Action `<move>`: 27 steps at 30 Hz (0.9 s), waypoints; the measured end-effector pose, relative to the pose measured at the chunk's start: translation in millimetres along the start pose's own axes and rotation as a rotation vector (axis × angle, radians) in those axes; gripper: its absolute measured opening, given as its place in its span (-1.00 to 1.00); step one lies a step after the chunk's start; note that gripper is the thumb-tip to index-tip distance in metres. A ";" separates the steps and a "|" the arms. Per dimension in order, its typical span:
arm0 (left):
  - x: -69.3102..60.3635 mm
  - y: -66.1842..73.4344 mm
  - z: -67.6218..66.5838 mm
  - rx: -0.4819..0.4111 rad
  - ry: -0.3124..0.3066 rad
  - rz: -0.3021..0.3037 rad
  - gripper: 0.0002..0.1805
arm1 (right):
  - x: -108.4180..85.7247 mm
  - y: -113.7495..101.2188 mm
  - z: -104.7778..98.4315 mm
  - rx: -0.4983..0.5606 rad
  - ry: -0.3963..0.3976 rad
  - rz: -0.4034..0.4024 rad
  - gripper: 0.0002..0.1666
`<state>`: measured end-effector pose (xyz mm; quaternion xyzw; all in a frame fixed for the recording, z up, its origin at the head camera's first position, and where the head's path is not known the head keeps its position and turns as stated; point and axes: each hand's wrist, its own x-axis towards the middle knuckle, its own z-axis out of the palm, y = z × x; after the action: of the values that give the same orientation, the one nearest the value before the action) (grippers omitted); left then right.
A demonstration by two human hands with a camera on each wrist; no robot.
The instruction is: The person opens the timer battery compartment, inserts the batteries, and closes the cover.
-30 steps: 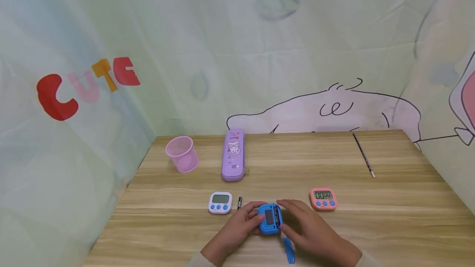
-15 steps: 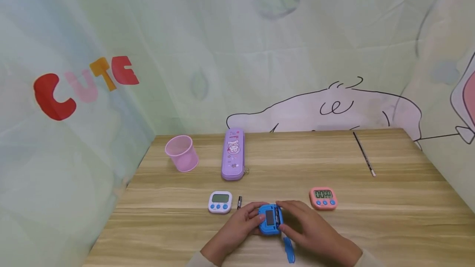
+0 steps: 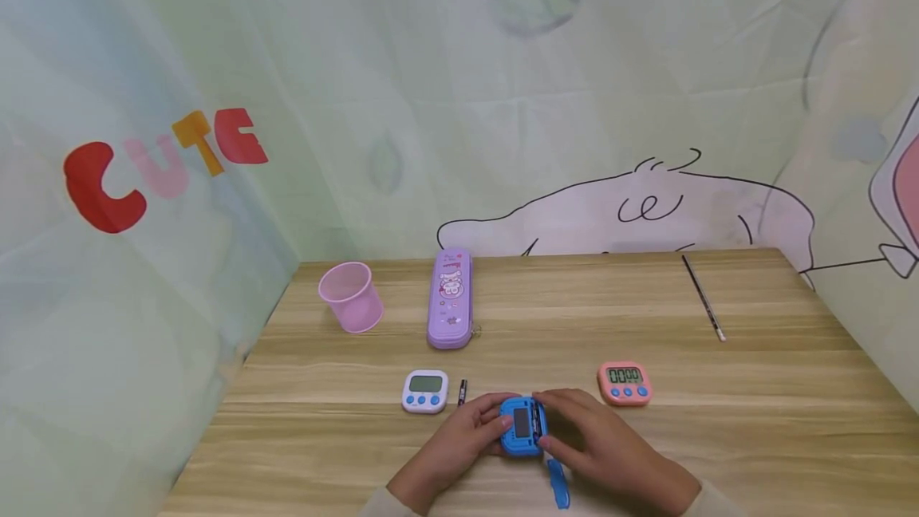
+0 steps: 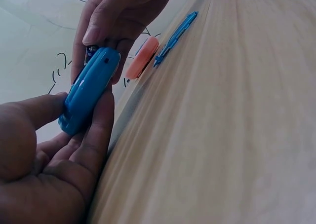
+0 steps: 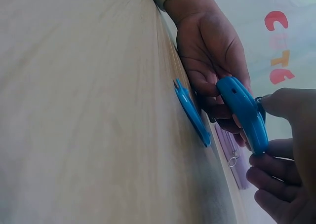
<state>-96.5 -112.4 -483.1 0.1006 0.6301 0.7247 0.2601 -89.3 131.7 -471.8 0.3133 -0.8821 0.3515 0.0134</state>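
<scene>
A blue digital timer point(image 3: 518, 436) is held back side up, its battery slot uncovered. My left hand point(image 3: 463, 437) grips its left side, thumb on the back and fingers beneath, as the left wrist view also shows. A dark battery point(image 3: 536, 418) lies along the slot. At the slot, my right hand point(image 3: 599, 445) has its thumb on the battery's near end and its fingers at the far end; in the right wrist view the thumb point(image 5: 281, 103) presses there. On the table below lies the blue battery cover point(image 3: 558, 483). A second black battery point(image 3: 463, 392) lies just beyond my left hand.
A white timer point(image 3: 425, 391) lies at left, a pink timer point(image 3: 625, 384) at right with digits showing. Farther back are a pink cup point(image 3: 357, 305), a purple pencil case point(image 3: 450, 301) and a pencil point(image 3: 704, 297). A printed curtain surrounds the wooden table point(image 3: 574, 317).
Both hands stay almost in place on the blue timer. The right thumb and fingers shift only slightly at the battery slot; everything on the table lies as before.
</scene>
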 end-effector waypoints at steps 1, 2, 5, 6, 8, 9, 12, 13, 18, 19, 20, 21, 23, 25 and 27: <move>0.2 0.0 -0.2 0.003 0.000 -0.004 -0.55 | 0.1 0.0 0.1 0.001 -0.002 0.002 -0.37; 0.4 0.1 -0.4 0.005 -0.001 -0.006 -0.55 | 0.0 0.0 0.2 -0.001 -0.003 0.005 -0.37; 1.0 0.6 -0.7 0.012 -0.003 -0.014 -0.55 | -0.2 0.3 0.4 -0.007 -0.009 0.013 -0.35; 1.0 0.8 -0.8 0.013 -0.004 -0.016 -0.55 | -0.4 0.4 0.4 -0.010 -0.012 0.017 -0.35; 1.0 1.1 -1.0 0.018 -0.004 -0.022 -0.55 | -0.6 0.5 0.1 -0.008 -0.021 0.027 -0.34; 1.0 1.3 -1.1 0.021 -0.003 -0.024 -0.54 | -0.5 0.4 0.0 -0.005 -0.026 0.032 -0.34; 1.1 1.3 -1.4 0.025 0.000 -0.030 -0.54 | -0.3 0.1 -0.7 0.005 -0.043 0.042 -0.34; 1.2 1.2 -1.6 0.027 0.001 -0.029 -0.54 | 0.1 0.1 -0.8 0.009 -0.046 0.043 -0.34; 1.6 0.0 -2.2 0.031 0.001 -0.022 -0.55 | 0.5 0.2 -0.3 0.009 -0.052 0.045 -0.35; 1.5 -0.1 -2.2 0.031 0.000 -0.020 -0.55 | 0.6 0.6 0.1 0.006 -0.053 0.046 -0.35; 1.4 -0.1 -2.2 0.031 -0.001 -0.019 -0.55 | 0.6 0.8 0.3 0.005 -0.053 0.047 -0.34; 1.3 -0.1 -2.1 0.028 -0.003 -0.016 -0.55 | 0.7 1.0 0.4 0.005 -0.053 0.049 -0.34; 1.2 -0.6 -2.1 0.025 -0.005 -0.011 -0.55 | 0.7 1.2 0.5 0.000 -0.059 0.055 -0.34; 1.1 -0.8 -2.2 0.024 -0.006 -0.008 -0.55 | 0.6 1.1 0.3 0.003 -0.065 0.062 -0.33; 1.2 -1.1 -2.4 0.021 -0.006 -0.007 -0.55 | 0.7 0.9 0.2 0.007 -0.073 0.070 -0.32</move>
<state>-98.4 -113.8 -484.8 0.1030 0.6372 0.7169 0.2635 -90.3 131.7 -472.4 0.2949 -0.8911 0.3433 -0.0322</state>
